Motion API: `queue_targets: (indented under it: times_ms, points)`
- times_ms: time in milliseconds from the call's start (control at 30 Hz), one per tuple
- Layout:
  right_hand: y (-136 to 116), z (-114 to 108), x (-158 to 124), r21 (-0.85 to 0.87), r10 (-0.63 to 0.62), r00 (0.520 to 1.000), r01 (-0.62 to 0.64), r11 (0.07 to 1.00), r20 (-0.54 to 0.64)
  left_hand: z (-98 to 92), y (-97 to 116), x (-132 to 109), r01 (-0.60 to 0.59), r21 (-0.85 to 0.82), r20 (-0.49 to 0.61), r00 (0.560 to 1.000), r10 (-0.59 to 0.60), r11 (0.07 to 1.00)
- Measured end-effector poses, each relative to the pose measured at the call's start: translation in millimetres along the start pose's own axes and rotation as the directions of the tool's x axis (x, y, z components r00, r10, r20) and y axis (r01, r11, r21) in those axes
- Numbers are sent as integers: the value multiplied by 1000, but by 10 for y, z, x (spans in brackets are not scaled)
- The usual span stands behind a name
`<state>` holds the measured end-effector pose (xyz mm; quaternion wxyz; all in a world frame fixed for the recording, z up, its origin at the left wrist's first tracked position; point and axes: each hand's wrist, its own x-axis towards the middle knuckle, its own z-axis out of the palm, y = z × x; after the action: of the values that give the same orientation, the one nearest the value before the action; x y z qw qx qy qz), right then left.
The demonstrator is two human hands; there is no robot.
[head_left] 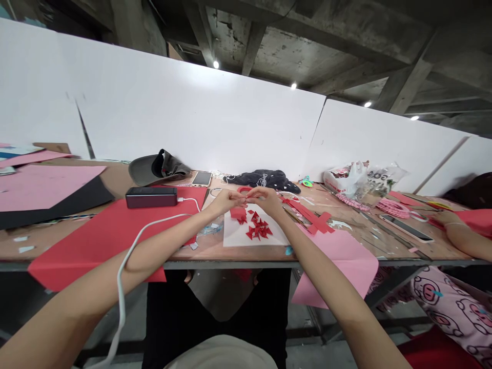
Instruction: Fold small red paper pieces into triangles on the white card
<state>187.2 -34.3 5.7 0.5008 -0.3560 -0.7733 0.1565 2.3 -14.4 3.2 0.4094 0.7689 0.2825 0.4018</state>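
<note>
My left hand [227, 200] and my right hand [266, 198] meet fingertip to fingertip above the work area. Both are closed in a pinch on a small piece of red paper, mostly hidden by the fingers. Below them lies a white sheet [236, 237] on the table. Several small folded red paper pieces [260, 229] are heaped on it, pointed and triangular. A little stack of red paper pieces [239, 214] rests at the sheet's left side, under my left hand. Red paper strips [309, 218] lie crossed to the right of my right hand.
Left of the sheet, a black power bank [151, 197] with a white cable [122, 287] sits on large red paper [96, 236]. The cable passes over my left forearm. Pink paper [342, 261] overhangs the front edge. Another person's hand [448, 219] is at far right, near a phone [406, 228].
</note>
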Motion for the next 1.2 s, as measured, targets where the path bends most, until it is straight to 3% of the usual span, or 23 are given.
queue_targets:
  times_ms: [67,133,200,333,600,733,833,900,1000,1100,1200]
  points:
    - [-11,-40,-4,-21,32,995,-30,999,95,-18,-41,9,2,151,-25,1000,2,989]
    - [-21,-87,-6,-73,63,966,-46,996,252,-30,-88,10,-16,294,-58,998,34,956]
    - [-18,-122,-2,-153,86,942,-37,988,325,-34,-125,6,-48,368,-59,995,76,928]
    - [66,-110,-3,-347,129,975,-60,936,180,-25,-142,-2,-86,406,-68,990,124,910]
    - [255,-28,-62,-375,220,941,-113,920,256,-30,-96,-23,-81,438,-41,993,110,895]
    - [176,-45,-26,-303,192,971,-141,942,145,-3,-125,-51,-47,282,131,991,10,958]
    - [119,-64,18,-45,167,985,-165,985,43,37,-163,-41,60,42,304,950,-70,997]
    - [103,-72,40,119,103,995,-103,988,4,53,-180,-17,156,-111,362,926,-106,982]
    - [88,-73,51,207,-13,999,21,978,-41,33,-174,28,203,-248,268,954,-135,947]
    - [52,-67,40,178,-56,997,63,982,-45,-23,-130,57,191,-394,137,979,-149,899]
    - [-1,-59,23,119,-76,997,79,990,-35,-59,-71,54,211,-486,117,977,-176,848]
